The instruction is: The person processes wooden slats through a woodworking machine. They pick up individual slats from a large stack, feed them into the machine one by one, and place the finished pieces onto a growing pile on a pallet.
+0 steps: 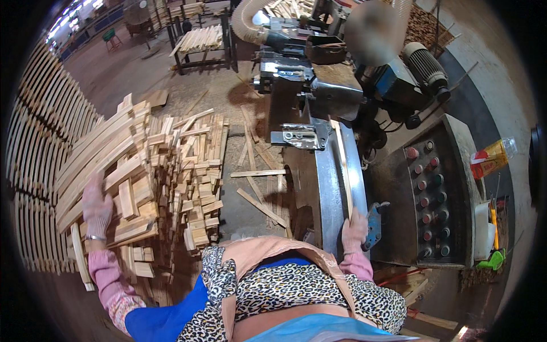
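Note:
My right hand (354,229), in a pale knit glove, is closed on the near end of a long thin wooden strip (343,165). That strip lies lengthwise along the machine's smooth metal bed (357,176), and its far end reaches the dark machine housing (337,94). To the left, my gloved left hand (97,205) rests on a heaped stack of wooden strips (102,149). Its fingers are stretched out over the wood and slightly blurred. A short wooden piece (127,199) lies on the stack beside this hand.
A pile of shorter wooden pieces (199,188) stands right of the stack, with loose offcuts (262,206) on the floor. A control panel (430,199) with several buttons is at right, near a blue clamp (373,228) and a bottle (491,158). Slatted wood (40,188) rises far left.

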Tool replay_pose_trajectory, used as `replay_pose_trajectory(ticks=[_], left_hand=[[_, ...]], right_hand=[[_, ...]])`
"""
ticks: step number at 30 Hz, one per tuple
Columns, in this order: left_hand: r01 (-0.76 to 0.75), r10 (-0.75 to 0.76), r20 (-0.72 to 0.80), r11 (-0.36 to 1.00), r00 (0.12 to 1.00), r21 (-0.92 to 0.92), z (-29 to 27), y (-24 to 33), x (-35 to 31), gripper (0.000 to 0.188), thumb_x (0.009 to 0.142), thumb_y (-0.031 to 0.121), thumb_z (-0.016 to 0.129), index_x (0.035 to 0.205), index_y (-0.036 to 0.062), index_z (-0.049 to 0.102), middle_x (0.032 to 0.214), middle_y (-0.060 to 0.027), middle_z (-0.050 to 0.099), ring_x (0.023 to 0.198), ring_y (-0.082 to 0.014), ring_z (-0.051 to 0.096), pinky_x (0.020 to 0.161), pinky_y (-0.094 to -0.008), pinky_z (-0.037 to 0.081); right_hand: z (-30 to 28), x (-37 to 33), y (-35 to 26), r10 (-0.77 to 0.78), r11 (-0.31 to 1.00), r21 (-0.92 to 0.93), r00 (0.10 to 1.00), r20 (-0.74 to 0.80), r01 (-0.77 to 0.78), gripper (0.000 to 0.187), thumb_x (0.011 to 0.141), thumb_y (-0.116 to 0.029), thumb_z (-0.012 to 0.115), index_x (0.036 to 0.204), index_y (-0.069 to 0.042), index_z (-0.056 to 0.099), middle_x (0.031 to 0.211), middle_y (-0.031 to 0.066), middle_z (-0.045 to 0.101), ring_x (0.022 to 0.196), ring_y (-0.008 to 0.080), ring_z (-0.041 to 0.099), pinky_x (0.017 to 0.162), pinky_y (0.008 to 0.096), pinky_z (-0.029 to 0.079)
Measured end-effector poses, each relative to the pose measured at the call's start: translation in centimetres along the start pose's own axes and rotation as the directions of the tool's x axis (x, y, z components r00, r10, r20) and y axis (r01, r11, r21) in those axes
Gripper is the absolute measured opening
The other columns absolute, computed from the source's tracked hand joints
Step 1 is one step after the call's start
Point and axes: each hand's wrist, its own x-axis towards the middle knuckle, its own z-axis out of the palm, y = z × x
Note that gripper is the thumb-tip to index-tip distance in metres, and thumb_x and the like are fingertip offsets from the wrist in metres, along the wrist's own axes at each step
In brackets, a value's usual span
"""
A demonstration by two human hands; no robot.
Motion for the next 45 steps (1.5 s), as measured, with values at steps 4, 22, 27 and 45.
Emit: replay_pose_trajectory(ticks=[4,22,27,45], left_hand=[[0.004,-0.004,-0.002,0.992,1.000,0.130,2.2,-3.0,-0.8,0.070,0.081,0.002,0.069,0.147,0.0146,0.050,0.131,-0.0143,0.062,0.125,-0.0342,0.056,0.109,-0.0443,0.045],[-0.643,0.704,-0.270,0.710,0.657,0.286,-3.4,20.9,8.1,0.051,0.094,0.015,0.060,0.144,0.0156,0.053,0.092,-0.0086,0.067,0.085,-0.0280,0.069,0.089,-0.0452,0.060],[-0.163,0.157,-0.166,0.986,0.974,-0.025,-0.6,2.3,8.0,0.060,0.082,0.012,0.070,0.140,0.0064,0.057,0.135,-0.0195,0.062,0.129,-0.0364,0.056,0.113,-0.0450,0.042],[-0.583,0.617,-0.237,0.787,0.750,0.203,-3.3,13.9,9.8,0.033,0.092,0.007,0.063,0.125,0.0138,0.065,0.114,-0.0098,0.069,0.112,-0.0259,0.066,0.101,-0.0407,0.056]], right_hand=[[4.4,1.7,0.7,-0.007,0.998,-0.056,1.000,-0.004,0.007,0.031,0.086,-0.013,0.070,0.117,-0.015,0.065,0.100,0.0146,0.068,0.094,0.0376,0.066,0.081,0.0501,0.054],[-6.0,9.5,-31.7,-0.785,0.213,0.907,0.490,0.380,-0.363,0.070,0.091,-0.022,0.077,0.150,0.002,0.047,0.141,0.0068,0.060,0.123,0.0149,0.057,0.106,0.0282,0.044],[0.6,4.6,-10.6,-0.212,0.584,0.807,0.942,0.261,-0.092,0.066,0.087,-0.019,0.076,0.148,-0.007,0.053,0.119,0.0129,0.068,0.110,0.0271,0.064,0.098,0.0388,0.051],[-0.3,21.6,-26.8,-0.494,0.375,0.925,0.858,0.141,0.063,0.056,0.096,-0.030,0.070,0.141,0.001,0.058,0.142,0.0159,0.061,0.132,0.0207,0.057,0.111,0.0320,0.043]])
